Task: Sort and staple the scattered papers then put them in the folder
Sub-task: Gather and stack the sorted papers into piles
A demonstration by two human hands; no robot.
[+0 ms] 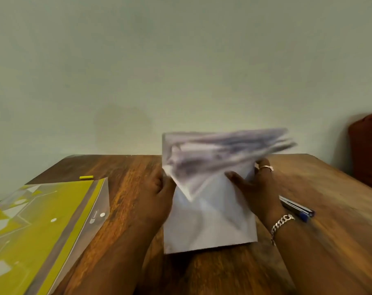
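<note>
While both forearms reached in from 6 o'clock, the left hand (162, 196) gripped the left edge of the paper stack (210, 211), fingers curled round it, and the right hand (252, 186) held the right side, thumb on the front sheet, fingers wrapped behind. Stack stood nearly upright at table centre; whether its bottom edge touched the wooden table (125, 188) could not be told. Top sheets were fanned toward 2 o'clock and blurred, so not squared. Yellow plastic folder (38, 226) lay flat at 8 o'clock, snap flap facing the stack, well apart from it. Blue stapler (297, 208) lay at 3 o'clock, just behind the right wrist, partly hidden. Small yellow stick-like item (86, 177) sat at 10 o'clock beyond the folder, identity unclear. Dark red object (370, 152) at far right edge, against the wall. Risk, as a judgement: loose fanned sheets could slip out or crease if either grip eased; stapling before edges were aligned would fix them crooked; the wrist could knock the stapler.
</note>
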